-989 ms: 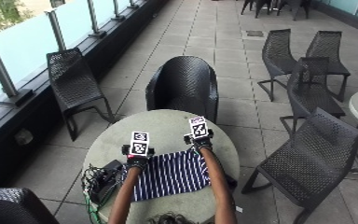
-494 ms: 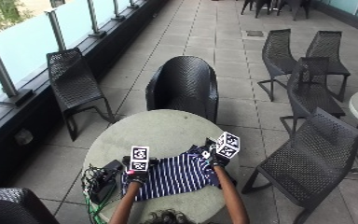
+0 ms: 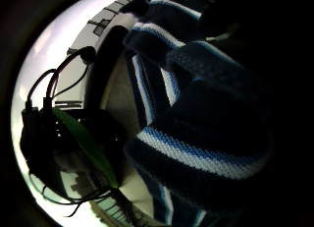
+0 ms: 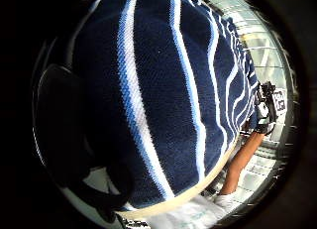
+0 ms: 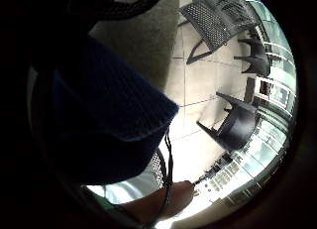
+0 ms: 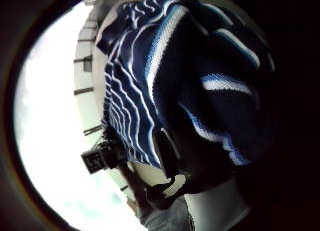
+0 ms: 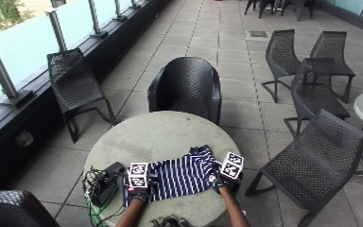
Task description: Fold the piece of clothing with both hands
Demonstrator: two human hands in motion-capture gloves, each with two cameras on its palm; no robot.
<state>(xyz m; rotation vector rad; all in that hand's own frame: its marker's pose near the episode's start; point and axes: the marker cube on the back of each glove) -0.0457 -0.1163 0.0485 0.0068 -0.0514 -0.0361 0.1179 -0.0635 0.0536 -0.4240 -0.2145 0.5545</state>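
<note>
Outside view: a round grey table [image 7: 156, 142] stands on a tiled terrace bounded by a glass railing [image 7: 18, 42]. Black woven chairs ring it, one [image 7: 187, 87] at its far side, one [image 7: 316, 161] to the right. A black box with cables [image 7: 103, 187] sits at the table's left edge. The navy striped top [image 7: 178, 177] lies on the near part of the table. The left hand [image 7: 139, 193] and right hand [image 7: 222, 182] each grasp an edge of it, cloth bunched against both palms.
</note>
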